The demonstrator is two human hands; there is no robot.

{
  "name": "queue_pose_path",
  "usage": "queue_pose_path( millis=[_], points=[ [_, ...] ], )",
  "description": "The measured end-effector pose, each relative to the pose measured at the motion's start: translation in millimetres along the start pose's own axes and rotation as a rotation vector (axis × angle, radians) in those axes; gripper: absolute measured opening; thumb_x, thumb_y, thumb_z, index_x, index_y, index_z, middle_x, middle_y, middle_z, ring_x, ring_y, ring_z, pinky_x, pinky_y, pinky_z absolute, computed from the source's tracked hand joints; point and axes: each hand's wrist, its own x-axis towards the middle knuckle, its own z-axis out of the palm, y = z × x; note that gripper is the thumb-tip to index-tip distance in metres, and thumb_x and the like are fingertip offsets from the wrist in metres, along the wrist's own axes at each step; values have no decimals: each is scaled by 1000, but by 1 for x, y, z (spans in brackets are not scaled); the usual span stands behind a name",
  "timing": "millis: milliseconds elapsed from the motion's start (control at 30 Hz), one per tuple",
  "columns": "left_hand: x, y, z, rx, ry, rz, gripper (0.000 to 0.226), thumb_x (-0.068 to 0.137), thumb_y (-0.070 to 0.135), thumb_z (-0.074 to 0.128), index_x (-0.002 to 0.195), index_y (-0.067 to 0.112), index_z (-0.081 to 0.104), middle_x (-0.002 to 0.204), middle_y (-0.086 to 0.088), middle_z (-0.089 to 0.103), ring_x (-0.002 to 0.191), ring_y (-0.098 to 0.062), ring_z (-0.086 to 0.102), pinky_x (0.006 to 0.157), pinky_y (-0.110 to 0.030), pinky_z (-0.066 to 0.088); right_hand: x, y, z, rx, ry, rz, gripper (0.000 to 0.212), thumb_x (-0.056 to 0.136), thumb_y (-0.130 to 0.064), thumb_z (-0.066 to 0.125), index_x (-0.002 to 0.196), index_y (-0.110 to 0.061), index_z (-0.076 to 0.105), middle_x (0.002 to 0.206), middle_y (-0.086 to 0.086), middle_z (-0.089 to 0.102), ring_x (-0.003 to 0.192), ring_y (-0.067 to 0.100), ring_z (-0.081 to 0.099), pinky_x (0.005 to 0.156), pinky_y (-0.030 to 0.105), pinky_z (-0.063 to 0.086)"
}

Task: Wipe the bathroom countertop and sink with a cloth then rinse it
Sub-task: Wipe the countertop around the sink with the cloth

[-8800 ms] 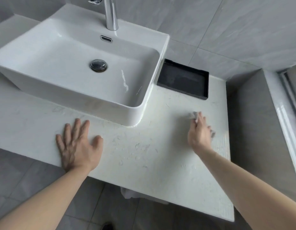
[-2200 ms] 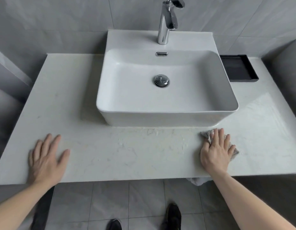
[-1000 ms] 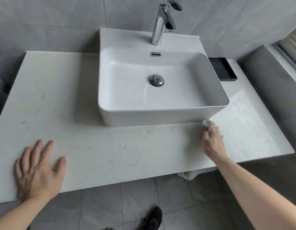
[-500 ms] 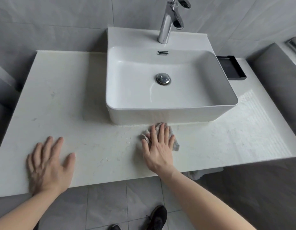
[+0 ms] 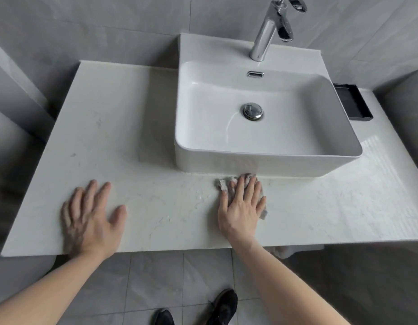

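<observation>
Under the flat right hand point(image 5: 242, 209), the cloth point(image 5: 223, 184) is mostly hidden (perhaps crumpled); left hand point(image 5: 92, 219) lies flat.

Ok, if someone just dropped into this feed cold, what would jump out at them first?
Probably the white basin sitting on top of the pale countertop, with the chrome tap at its back. Next, the two hands at the near edge: the right hand presses a grey cloth flat just in front of the basin, while the left hand rests open on the bare stone.
</observation>
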Motion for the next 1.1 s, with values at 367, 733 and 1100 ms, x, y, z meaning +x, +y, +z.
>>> queue_pose_path(
  millis=[367,733,1100],
  points=[
    [0,3,-3,-20,3,-6,71,88,60,35,153,32,38,167,4,25,153,-26,17,123,-49,9,-48,-77,14,375,-163,-559,46,99,-12,43,141,-24,57,155,-10,51,144,13,46,118,32,36],
    [1,3,-2,-18,13,4,72,87,60,36,152,31,38,166,0,26,152,-30,18,120,-41,1,45,128,-133,512,165,136,33,111,-21,39,132,-32,61,143,-13,58,140,18,51,112,22,35],
    [1,2,-1,-20,10,11,70,88,59,37,153,32,36,167,2,24,154,-28,15,123,-50,9,22,67,-22,97,44,-94,47,110,-25,36,157,-25,40,173,0,17,160,29,7,127,56,8]
  ],
)
